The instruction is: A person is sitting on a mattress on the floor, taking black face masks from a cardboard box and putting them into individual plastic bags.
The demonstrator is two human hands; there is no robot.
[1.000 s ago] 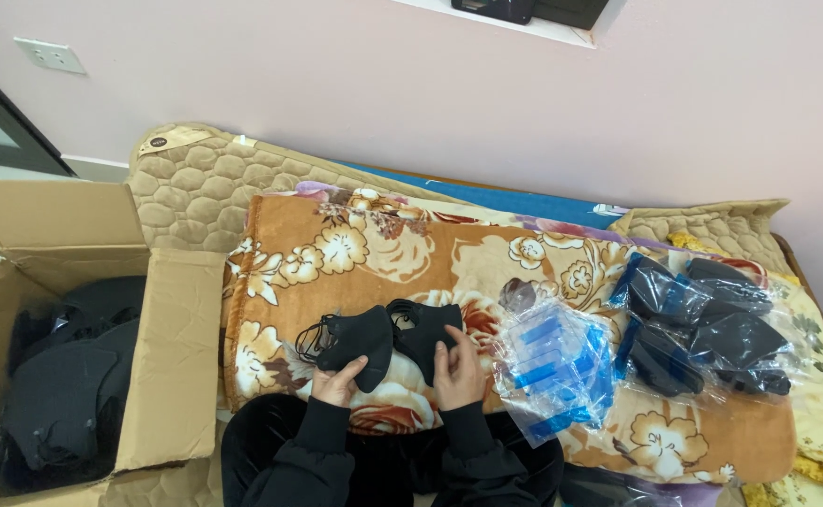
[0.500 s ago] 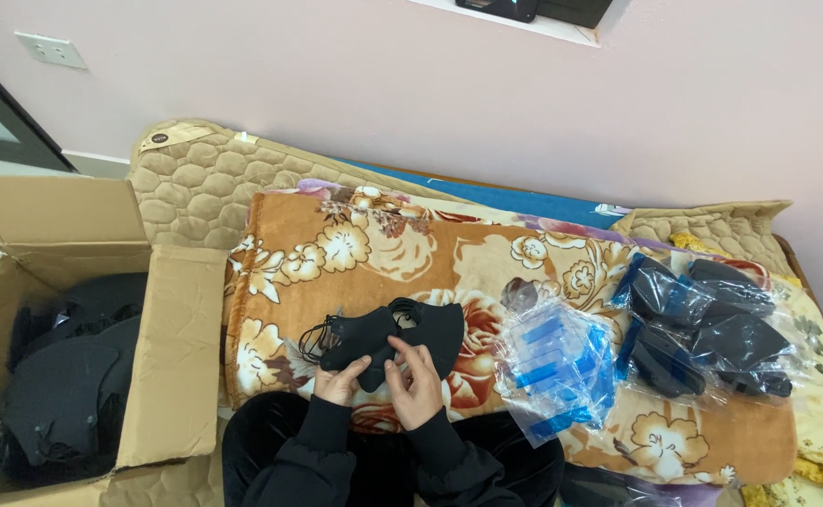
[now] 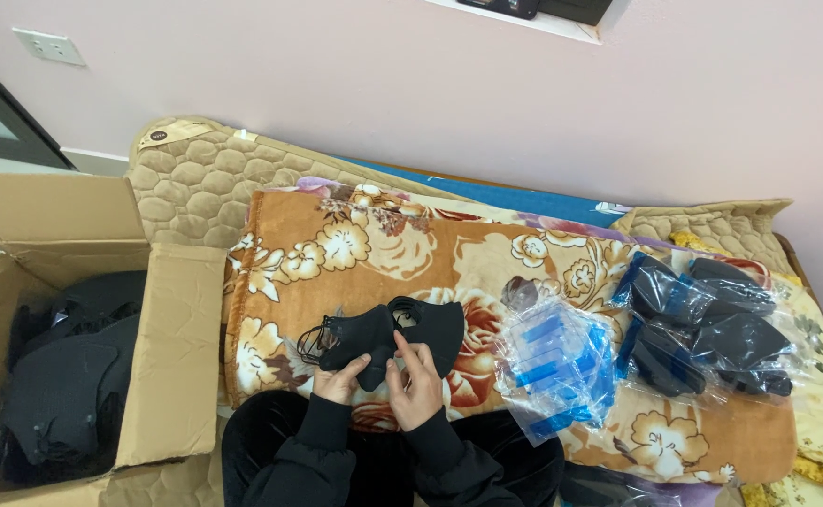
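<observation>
You've got the black masks pinched in both hands, left hand and right hand, over the floral blanket. Right of them sit clear bags (slippery stuff); a loose ear loop could snag and pull the stack apart.

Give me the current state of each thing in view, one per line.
Black face masks: unpacked, on the floral blanket, held by both hands.
Left hand: gripping a mask's lower edge.
Right hand: fingers on the masks.
Cardboard box: open, holding black masks.
Clear bags: empty, piled.
Bagged masks: packed, stacked.
</observation>
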